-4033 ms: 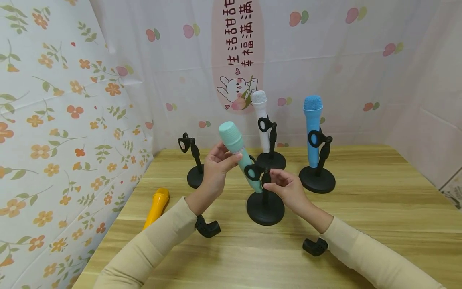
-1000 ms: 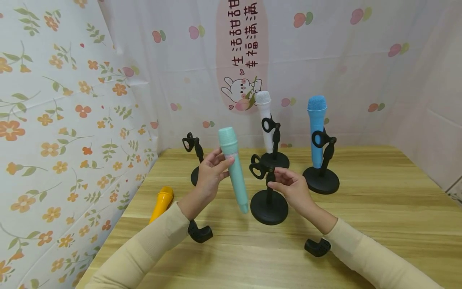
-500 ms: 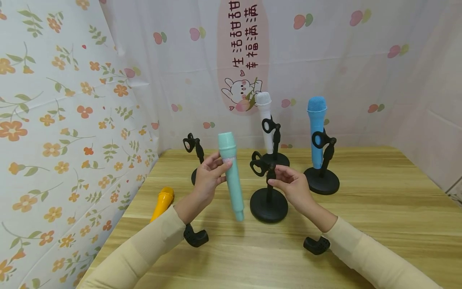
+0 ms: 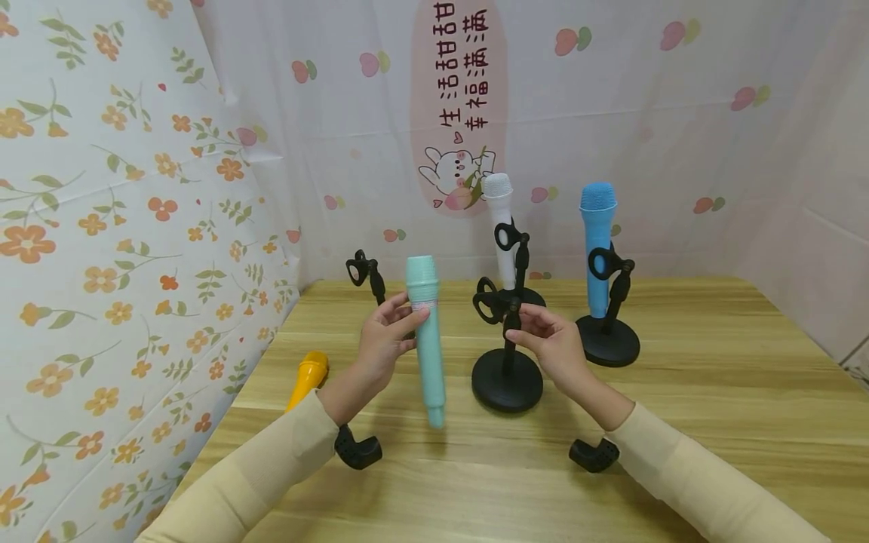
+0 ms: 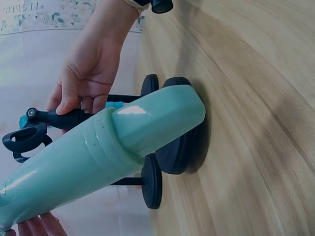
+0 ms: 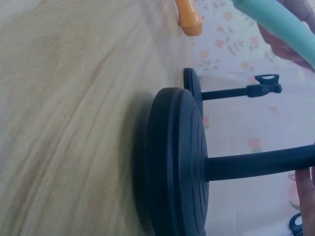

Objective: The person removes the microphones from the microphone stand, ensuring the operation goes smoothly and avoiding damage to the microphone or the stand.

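Note:
My left hand (image 4: 383, 339) grips a mint-green microphone (image 4: 429, 354) just below its head, thumb across the front. The microphone hangs nearly upright above the table, head up, apart from any stand. With thumb and fingers, my right hand (image 4: 553, 343) pinches the upright of a black microphone stand (image 4: 508, 381) just under its ring clip (image 4: 490, 300). Nothing sits in that clip. In the left wrist view the microphone's tail (image 5: 162, 118) covers part of this stand. The right wrist view shows the stand's round base (image 6: 179, 162) close to the tabletop; I cannot tell whether it touches.
Behind stand a white microphone (image 4: 502, 241) and a blue microphone (image 4: 597, 249), each in a black stand. A bare stand (image 4: 370, 275) is at the back left, partly hidden by my left hand. An orange microphone (image 4: 308, 377) lies on the wooden table (image 4: 475, 483) at the left.
The mint-green microphone came out of the front stand's clip, then moved left and down and turned more upright. My right hand keeps its hold on the stand, which has shifted slightly back or up.

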Demonstrator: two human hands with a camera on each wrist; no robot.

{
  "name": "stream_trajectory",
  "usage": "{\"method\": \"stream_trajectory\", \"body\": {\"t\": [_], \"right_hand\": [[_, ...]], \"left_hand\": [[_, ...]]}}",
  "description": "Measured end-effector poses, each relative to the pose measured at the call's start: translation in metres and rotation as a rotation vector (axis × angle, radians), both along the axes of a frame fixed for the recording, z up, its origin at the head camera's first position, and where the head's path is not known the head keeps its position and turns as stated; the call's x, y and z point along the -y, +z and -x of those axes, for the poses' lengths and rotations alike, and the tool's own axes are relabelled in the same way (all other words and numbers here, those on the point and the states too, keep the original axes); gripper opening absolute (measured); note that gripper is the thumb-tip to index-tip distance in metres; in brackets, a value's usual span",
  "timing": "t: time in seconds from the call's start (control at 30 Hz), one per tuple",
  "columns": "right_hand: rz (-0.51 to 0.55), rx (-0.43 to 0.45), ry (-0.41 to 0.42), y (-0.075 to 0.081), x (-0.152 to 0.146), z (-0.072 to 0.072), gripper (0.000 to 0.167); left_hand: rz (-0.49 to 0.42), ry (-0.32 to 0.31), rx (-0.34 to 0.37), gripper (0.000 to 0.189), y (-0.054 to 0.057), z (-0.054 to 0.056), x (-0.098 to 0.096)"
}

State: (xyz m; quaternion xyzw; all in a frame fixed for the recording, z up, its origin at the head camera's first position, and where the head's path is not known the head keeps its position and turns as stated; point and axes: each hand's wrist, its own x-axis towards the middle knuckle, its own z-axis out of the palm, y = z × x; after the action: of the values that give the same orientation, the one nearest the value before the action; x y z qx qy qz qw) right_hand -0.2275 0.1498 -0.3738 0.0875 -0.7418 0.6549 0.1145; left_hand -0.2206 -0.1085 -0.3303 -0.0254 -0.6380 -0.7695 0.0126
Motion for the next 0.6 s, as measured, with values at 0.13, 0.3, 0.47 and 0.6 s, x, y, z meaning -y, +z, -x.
{"method": "stream_trajectory", "body": {"t": [0.13, 0.3, 0.47, 0.6], "right_hand": [[0.016, 0.006, 0.015, 0.003, 0.001, 0.002, 0.045], [0.021, 0.020, 0.026, 0.007, 0.003, 0.005, 0.046], [0.048, 0.025, 0.023, 0.009, 0.005, 0.009, 0.047], [0.082, 0.023, 0.023, 0.011, 0.008, 0.012, 0.047]], "left_hand": [[0.021, -0.007, 0.027, 0.045, 0.000, 0.000, 0.004], [0.042, -0.018, 0.052, 0.042, -0.001, -0.002, 0.009], [0.068, -0.034, 0.068, 0.041, -0.002, -0.004, 0.014], [0.087, -0.040, 0.084, 0.041, -0.003, -0.006, 0.018]]}}
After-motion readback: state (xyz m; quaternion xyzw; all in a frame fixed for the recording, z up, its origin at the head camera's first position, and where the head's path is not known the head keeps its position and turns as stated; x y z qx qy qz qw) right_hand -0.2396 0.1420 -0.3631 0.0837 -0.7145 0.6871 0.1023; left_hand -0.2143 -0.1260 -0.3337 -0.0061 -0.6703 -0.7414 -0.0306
